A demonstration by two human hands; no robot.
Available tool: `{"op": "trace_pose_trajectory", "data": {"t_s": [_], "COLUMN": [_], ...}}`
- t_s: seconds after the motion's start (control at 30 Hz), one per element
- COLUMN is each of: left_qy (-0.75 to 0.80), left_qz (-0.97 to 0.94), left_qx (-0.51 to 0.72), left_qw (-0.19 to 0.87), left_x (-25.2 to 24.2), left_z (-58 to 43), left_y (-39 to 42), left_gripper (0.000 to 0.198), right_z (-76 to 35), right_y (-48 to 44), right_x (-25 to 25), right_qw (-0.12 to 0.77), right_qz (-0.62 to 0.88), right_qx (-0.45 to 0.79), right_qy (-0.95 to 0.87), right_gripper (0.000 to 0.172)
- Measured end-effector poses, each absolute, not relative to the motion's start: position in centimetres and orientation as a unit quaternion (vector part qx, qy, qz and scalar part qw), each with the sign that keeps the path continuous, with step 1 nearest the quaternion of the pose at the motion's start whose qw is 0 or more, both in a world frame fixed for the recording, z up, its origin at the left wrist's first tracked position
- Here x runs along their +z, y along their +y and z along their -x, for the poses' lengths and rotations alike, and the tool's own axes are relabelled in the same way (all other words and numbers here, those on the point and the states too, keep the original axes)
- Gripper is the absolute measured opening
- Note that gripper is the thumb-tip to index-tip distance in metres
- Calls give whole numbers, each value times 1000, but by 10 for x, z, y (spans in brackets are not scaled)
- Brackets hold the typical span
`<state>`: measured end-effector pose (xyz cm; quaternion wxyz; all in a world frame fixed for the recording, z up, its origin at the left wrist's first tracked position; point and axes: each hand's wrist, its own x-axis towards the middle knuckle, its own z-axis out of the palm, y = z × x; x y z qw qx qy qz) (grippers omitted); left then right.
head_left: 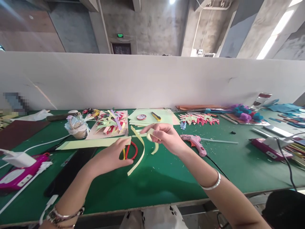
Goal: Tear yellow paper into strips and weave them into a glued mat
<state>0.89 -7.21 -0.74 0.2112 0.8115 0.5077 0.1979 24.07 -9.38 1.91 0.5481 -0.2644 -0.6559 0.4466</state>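
My left hand (113,156) rests on the green table (157,181), its fingers closed around the handles of red and yellow scissors (130,150). A long pale yellow paper strip (141,149) curves from near the scissors down to the table. My right hand (164,135) hovers just above the table with fingers pinched on a short curled piece of the same pale yellow paper (152,140). A pink glue gun (195,143) lies to the right of that hand.
A pile of coloured paper strips (111,122), pale green sheets (152,117) with a yellow cutter (156,116), pink-and-green cut pieces (199,119) and a wrapped pot (77,127) lie behind. Pink devices and cables sit at left (17,173) and right (270,148). A white partition (152,81) backs the table.
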Motion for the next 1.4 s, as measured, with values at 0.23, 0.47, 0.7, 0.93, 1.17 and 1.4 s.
{"op": "trace_pose_trajectory", "data": {"t_s": [0.23,0.47,0.7,0.93,1.17,1.4], "left_qy": [260,185,253,387,334,319], "left_qz": [-868,-716,-668,-757,-800,-802], "left_qx": [225,262,259,147,122,129], "left_qw": [358,620,650,506,484,488], "left_x": [12,-8,-21,-9,1,-4], "left_z": [-59,-60,-10,1,-33,-44], "left_y": [-84,-77,-65,-70,-78,-86], "left_gripper": [59,32,35,37,45,42], "right_z": [-223,-250,-291,-294,-236,-227], "right_y": [-100,-101,-99,-112,-124,-115], "right_x": [26,36,21,10,6,-13], "right_qw": [526,546,634,546,256,257], "right_qz": [97,96,232,259,346,373], "right_qx": [612,587,489,419,231,203], "right_qy": [-583,-590,-553,-678,-873,-868], "right_gripper": [25,20,29,13,9,9]}}
